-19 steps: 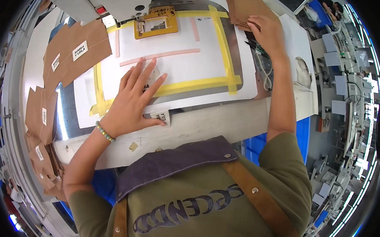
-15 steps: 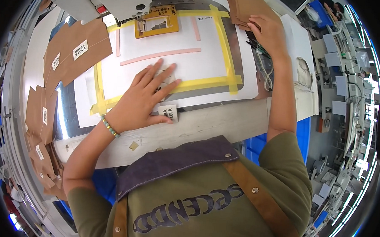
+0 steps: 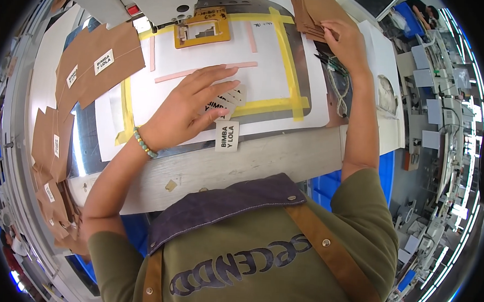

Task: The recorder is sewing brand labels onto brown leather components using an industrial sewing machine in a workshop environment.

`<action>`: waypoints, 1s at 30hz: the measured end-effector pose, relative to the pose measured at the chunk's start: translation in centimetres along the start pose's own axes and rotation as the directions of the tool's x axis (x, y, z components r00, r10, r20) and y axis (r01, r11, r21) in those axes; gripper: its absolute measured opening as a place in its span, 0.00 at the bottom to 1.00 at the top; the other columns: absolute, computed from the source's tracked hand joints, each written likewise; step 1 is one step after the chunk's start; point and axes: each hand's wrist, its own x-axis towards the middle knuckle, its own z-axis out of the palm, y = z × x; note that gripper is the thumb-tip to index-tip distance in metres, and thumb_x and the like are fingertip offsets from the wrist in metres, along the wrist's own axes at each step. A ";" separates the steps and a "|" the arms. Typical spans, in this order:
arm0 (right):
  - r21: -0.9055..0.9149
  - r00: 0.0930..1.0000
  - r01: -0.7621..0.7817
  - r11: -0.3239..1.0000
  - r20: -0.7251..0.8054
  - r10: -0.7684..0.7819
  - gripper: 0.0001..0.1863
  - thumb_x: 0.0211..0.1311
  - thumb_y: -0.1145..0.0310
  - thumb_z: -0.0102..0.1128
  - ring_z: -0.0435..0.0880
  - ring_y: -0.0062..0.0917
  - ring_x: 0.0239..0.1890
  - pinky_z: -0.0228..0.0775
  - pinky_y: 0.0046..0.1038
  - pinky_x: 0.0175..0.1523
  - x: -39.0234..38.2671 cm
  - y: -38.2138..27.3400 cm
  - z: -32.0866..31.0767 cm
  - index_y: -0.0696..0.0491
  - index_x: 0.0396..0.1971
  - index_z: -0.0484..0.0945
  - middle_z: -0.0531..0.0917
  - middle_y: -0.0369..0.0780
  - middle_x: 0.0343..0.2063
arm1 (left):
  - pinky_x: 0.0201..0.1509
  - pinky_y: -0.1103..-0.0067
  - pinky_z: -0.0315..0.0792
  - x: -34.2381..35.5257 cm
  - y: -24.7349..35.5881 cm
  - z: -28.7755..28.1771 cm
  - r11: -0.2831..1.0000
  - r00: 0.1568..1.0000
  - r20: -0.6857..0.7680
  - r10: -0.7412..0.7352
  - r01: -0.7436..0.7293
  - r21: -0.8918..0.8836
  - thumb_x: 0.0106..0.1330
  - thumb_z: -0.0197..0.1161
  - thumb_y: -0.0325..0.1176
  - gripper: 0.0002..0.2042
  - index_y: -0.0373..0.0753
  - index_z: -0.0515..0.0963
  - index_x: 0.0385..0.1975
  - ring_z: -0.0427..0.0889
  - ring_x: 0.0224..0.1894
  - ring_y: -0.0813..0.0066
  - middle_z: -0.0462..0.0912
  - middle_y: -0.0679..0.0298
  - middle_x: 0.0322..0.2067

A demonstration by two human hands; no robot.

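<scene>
My left hand (image 3: 185, 106) is open, its fingers stretched to the right over a white template sheet (image 3: 141, 101) bordered with yellow tape (image 3: 295, 78). Beneath and beside its fingers lies a small fanned pile of cream labels (image 3: 235, 95) with dark print, partly hidden by the hand. One single label (image 3: 227, 136) sits nearer me, at the table's edge. At the far right, my right hand (image 3: 345, 46) pinches the near corner of a stack of brown sheet pieces (image 3: 312, 16). Pink strips (image 3: 253, 38) are fixed on the template.
A sewing machine head (image 3: 151, 1) overhangs the far side, with a yellow frame (image 3: 204, 33) beside its needle area. Brown pieces bearing labels (image 3: 97, 58) overlap down the left side. Dark-handled tools and a cord (image 3: 337, 90) lie beside my right forearm.
My left hand has lifted and turned away from the labels, leaving more of the pile and the single label visible. My right hand has shifted slightly right along the brown stack's corner.
</scene>
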 end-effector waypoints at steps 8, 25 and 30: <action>0.155 0.944 0.073 0.985 -0.330 -0.018 0.09 0.69 0.69 0.66 0.92 0.39 0.41 0.84 0.37 0.51 2.3 -3.0 0.7 0.55 0.44 0.89 0.94 0.40 0.45 | 0.69 0.61 0.79 0.3 -0.3 -1.2 0.998 0.992 -0.124 -0.006 0.015 0.067 0.70 0.71 0.29 0.21 0.38 0.83 0.63 0.82 0.66 0.50 0.83 0.55 0.66; 0.286 0.891 0.452 0.845 -0.105 -0.441 0.11 0.63 0.73 0.68 0.91 0.35 0.43 0.83 0.35 0.44 -1.9 -17.5 4.0 0.53 0.45 0.86 0.90 0.39 0.40 | 0.47 0.65 0.82 4.1 -3.0 0.6 0.957 0.970 -0.230 0.082 -0.013 0.289 0.66 0.71 0.25 0.08 0.37 0.84 0.43 0.85 0.42 0.58 0.86 0.60 0.38; 0.304 0.896 0.438 0.846 -0.072 -0.438 0.11 0.63 0.73 0.70 0.91 0.35 0.41 0.83 0.34 0.42 -1.0 -18.5 3.7 0.53 0.45 0.88 0.92 0.39 0.41 | 0.48 0.67 0.82 3.6 -3.2 0.6 0.913 0.966 -0.208 0.153 -0.057 0.404 0.61 0.71 0.25 0.10 0.37 0.83 0.42 0.85 0.43 0.59 0.85 0.60 0.38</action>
